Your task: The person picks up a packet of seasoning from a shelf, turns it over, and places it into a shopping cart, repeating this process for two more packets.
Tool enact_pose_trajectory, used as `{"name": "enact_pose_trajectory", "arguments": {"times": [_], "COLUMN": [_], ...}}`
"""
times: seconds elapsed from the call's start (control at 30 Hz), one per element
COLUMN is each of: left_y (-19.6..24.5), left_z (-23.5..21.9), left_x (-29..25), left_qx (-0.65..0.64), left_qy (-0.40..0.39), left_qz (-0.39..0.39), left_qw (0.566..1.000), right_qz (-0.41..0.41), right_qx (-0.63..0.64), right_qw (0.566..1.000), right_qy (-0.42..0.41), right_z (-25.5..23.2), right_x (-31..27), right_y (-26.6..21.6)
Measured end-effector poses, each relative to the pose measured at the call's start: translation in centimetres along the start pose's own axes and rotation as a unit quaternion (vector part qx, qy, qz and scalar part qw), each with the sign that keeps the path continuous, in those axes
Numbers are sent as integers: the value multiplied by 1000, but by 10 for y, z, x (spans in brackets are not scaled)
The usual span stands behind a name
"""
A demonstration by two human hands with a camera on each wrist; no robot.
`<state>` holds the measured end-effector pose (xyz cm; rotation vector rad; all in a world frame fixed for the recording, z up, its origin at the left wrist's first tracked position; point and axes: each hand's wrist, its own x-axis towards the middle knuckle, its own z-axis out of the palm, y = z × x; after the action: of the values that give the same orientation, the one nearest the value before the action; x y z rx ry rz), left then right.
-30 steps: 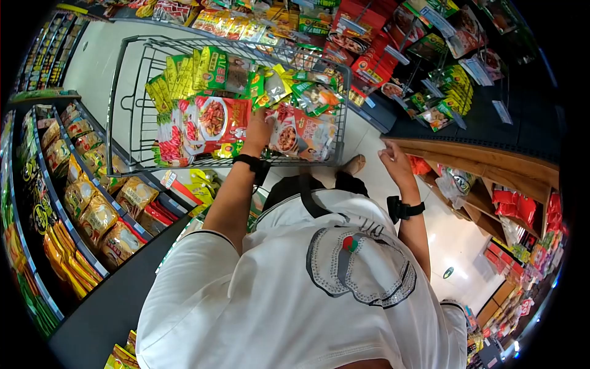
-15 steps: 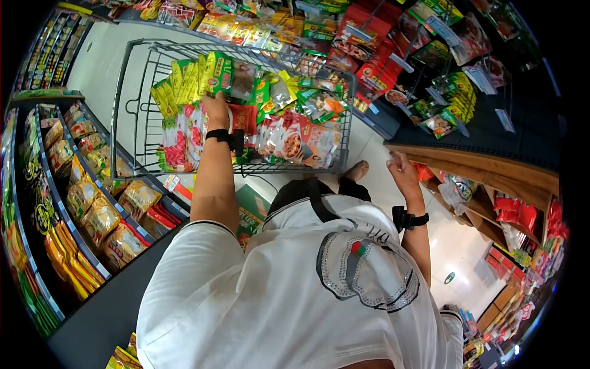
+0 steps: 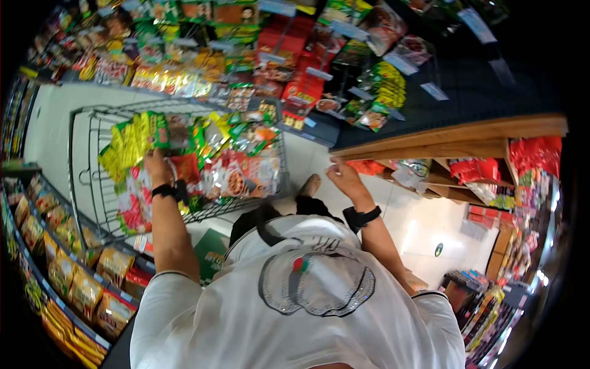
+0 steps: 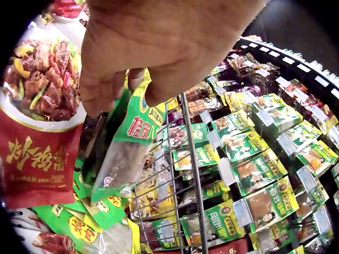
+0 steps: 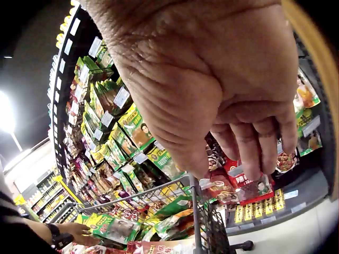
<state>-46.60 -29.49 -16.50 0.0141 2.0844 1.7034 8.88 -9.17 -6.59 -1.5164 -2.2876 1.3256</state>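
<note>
My left hand (image 3: 157,167) is over the left part of a wire shopping cart (image 3: 284,161) full of packets. In the left wrist view, the fingers of the left hand (image 4: 153,47) pinch the top of a green packet with a clear window (image 4: 125,159). A red packet with a food picture (image 4: 39,159) lies beside it. Yellow-green packets (image 3: 126,144) fan out at the cart's left, with red and white packets (image 3: 246,175) nearer the body. My right hand (image 3: 346,179) hangs in the air right of the cart, fingers loosely bent, holding nothing; the right wrist view shows this hand (image 5: 212,90) too.
Hanging packets on a dark rack (image 3: 301,80) run behind the cart. A wooden shelf (image 3: 455,140) with red bags stands at the right. Shelves of packaged food (image 3: 86,289) line the left side. Pale floor tiles (image 3: 393,221) show between cart and shelf.
My left hand has moved from the red packets at the cart's middle leftward to the green and yellow ones. The head view has swung, so cart and racks sit lower and further left.
</note>
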Motion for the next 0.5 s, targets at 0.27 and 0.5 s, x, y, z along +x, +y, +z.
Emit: {"name": "enact_pose_trajectory", "arguments": {"times": [0.27, 0.5], "left_y": [-10, -8], "left_z": [7, 7], "left_x": [18, 6], "left_qx": [-49, -71], "left_qy": [-4, -52], "left_qz": [-18, -10], "left_qw": [999, 996], "right_qz": [13, 20], "right_qx": [-2, -21], "right_qw": [1000, 1000], "right_qy": [5, 10], "right_z": [-7, -5], "right_x": [-11, -14], "right_y": [-19, -12]}}
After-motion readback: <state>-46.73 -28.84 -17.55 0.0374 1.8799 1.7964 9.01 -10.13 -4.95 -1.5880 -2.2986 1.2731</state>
